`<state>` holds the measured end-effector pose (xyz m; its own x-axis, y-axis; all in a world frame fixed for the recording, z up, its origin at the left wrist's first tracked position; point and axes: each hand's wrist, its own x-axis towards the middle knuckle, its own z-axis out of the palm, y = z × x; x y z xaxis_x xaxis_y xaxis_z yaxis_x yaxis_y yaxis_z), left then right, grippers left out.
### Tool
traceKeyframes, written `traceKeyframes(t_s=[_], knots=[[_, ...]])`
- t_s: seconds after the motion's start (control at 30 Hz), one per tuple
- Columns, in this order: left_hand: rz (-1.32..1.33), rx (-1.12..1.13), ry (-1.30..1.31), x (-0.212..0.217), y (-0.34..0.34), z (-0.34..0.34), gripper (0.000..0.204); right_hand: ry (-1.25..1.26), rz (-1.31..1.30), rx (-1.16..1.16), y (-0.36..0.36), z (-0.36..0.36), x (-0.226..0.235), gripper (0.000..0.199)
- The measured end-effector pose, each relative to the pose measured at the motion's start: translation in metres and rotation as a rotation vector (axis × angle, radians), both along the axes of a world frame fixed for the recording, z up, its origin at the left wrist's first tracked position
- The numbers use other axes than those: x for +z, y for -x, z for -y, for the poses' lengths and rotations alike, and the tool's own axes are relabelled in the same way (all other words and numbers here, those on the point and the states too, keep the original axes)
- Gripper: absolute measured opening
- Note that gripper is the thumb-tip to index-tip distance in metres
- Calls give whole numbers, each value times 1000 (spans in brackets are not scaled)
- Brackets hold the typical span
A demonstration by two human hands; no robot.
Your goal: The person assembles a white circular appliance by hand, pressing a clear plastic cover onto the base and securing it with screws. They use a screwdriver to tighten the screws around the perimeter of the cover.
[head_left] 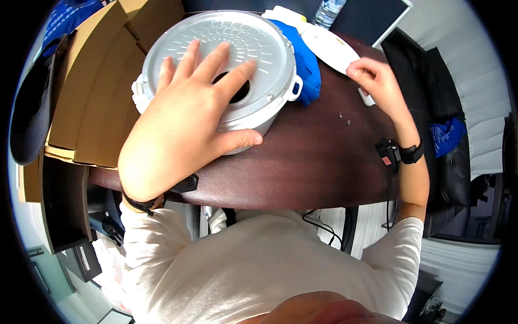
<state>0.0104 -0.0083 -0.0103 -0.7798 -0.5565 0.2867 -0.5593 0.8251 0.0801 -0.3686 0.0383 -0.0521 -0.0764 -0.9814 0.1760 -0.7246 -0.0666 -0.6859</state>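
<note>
A round white appliance body (274, 116) with a grey metal plate (248, 35) facing up stands at the back left of the table. The plate has rows of slots and a dark round hole (237, 93) near its middle. My left hand (186, 110) lies spread across the plate, thumb down by the near side. At the right, my right hand (377, 81) has its fingers curled together at the end of a white oval panel (329, 47). What they pinch, if anything, is hidden. A small white piece (366, 98) lies just under that hand. Several tiny screws (344, 119) lie nearby.
Blue cloth (302, 67) lies behind the appliance. A clear water bottle (328, 12) stands at the back. Cardboard boxes (89, 92) and a dark cap (33, 102) are at the left. The brown table (302, 167) has its near edge at my body; a black sofa (431, 81) stands right.
</note>
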Motion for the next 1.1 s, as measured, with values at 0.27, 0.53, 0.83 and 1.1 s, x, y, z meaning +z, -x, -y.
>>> traceKeyframes(t_s=[0.27, 0.53, 0.83, 1.1], knots=[[13, 26, -32, -1, 0, -1, 89, 62, -88, 472, -111, 140, 71, 33], [4, 46, -31, 1, 2, -4, 85, -196, 26, 444, -142, 203, 63, 27], [2, 63, -8, -3, 5, -5, 84, -186, -23, 427, -134, 217, 37, 35], [14, 69, -11, -2, 4, -6, 84, -182, -41, 422, -140, 220, 36, 34]])
